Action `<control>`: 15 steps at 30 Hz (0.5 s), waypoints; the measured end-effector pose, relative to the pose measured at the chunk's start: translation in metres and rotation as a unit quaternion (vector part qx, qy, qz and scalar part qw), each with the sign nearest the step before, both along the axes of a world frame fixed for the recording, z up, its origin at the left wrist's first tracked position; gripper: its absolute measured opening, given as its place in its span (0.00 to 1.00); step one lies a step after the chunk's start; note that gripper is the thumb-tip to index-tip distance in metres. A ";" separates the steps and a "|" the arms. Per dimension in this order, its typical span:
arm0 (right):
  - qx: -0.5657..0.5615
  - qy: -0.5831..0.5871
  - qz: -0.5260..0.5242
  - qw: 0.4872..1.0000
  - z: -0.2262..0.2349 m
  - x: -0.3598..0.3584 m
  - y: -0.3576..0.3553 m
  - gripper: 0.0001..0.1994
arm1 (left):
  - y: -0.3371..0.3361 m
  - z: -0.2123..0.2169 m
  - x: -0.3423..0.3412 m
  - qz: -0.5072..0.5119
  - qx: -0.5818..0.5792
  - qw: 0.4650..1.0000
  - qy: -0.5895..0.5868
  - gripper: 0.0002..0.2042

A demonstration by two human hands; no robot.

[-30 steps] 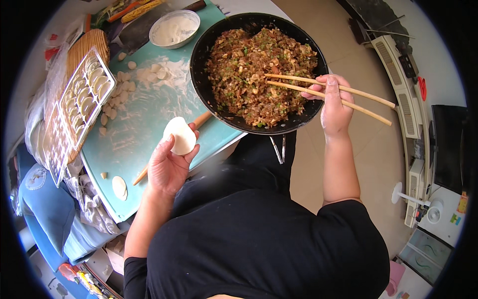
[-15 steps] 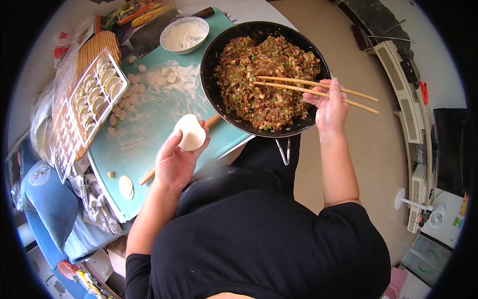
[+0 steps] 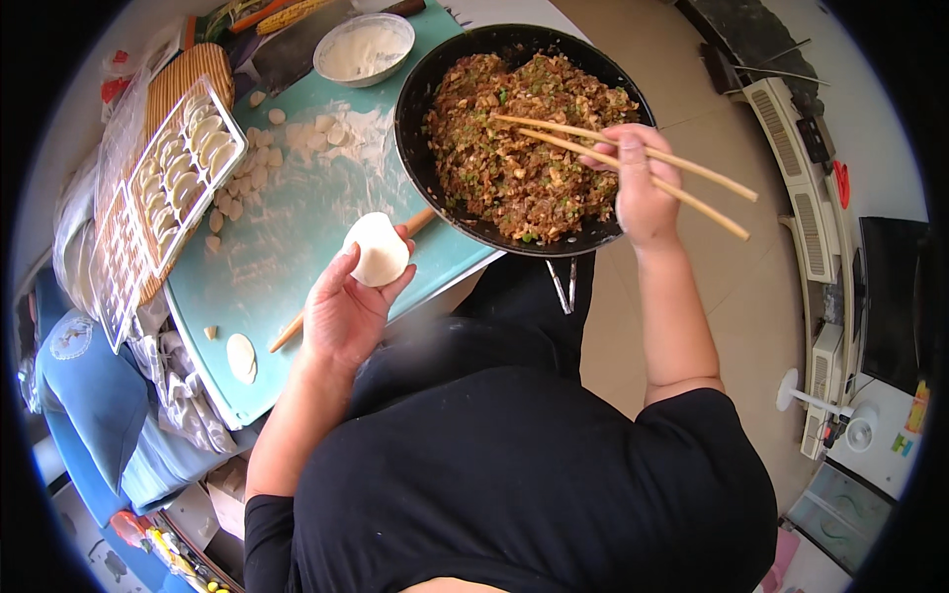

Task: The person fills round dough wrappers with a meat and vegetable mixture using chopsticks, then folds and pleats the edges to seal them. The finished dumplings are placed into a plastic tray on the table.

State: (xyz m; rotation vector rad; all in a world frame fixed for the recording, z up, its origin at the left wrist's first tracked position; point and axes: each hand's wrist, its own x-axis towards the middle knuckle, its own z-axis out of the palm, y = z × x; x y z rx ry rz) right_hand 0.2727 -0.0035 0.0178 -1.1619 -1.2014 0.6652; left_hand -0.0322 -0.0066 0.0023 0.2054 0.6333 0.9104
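My left hand (image 3: 346, 311) holds a round white dumpling wrapper (image 3: 377, 249) on its fingers, with the thumb at its edge. Behind that hand a wooden rolling pin (image 3: 420, 219) lies across the teal mat, its middle hidden. My right hand (image 3: 643, 188) grips a pair of wooden chopsticks (image 3: 692, 188), their tips in the brown minced filling (image 3: 534, 138) flecked with green. The filling sits in a black pan (image 3: 415, 183) at the table's right side. Two more flat wrappers (image 3: 241, 358) lie at the mat's near left corner.
Folded dumplings (image 3: 183, 188) fill part of a white compartment tray (image 3: 124, 262) at the left. Small dough pieces (image 3: 252, 163) lie on the floured teal mat (image 3: 267, 267). A bowl of flour (image 3: 364, 49) stands behind, near a cleaver (image 3: 287, 54). The pan's handle (image 3: 560, 287) juts toward me.
My right hand has turned the chopsticks, whose tips have shifted up and left in the filling and spread apart. The left hand still holds the wrapper. The whole view has shifted slightly.
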 end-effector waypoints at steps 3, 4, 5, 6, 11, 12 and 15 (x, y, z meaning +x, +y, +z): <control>0.005 -0.122 0.045 0.991 0.002 -0.014 -0.006 0.10 | -0.002 0.001 -0.005 0.023 0.007 1.000 0.019 0.22; 0.002 -0.117 0.059 0.991 0.006 -0.017 -0.010 0.11 | -0.003 0.000 -0.006 0.026 0.006 0.999 0.019 0.21; -0.001 -0.111 0.071 0.991 0.010 -0.019 -0.014 0.11 | -0.004 -0.001 -0.008 0.028 0.005 0.999 0.020 0.21; -0.003 -0.106 0.084 0.991 0.013 -0.019 -0.016 0.11 | -0.006 -0.002 -0.009 0.030 0.004 0.999 0.021 0.21; 0.039 -0.034 0.055 0.997 0.007 -0.022 -0.012 0.08 | -0.005 -0.003 -0.005 0.015 -0.004 1.000 0.019 0.21; 0.040 -0.066 0.090 0.993 -0.003 -0.020 -0.008 0.08 | -0.003 -0.003 -0.004 0.010 -0.006 1.000 0.014 0.21; -0.016 -0.167 0.115 0.979 0.000 -0.024 -0.014 0.08 | -0.002 -0.004 -0.005 0.011 -0.005 1.000 0.002 0.21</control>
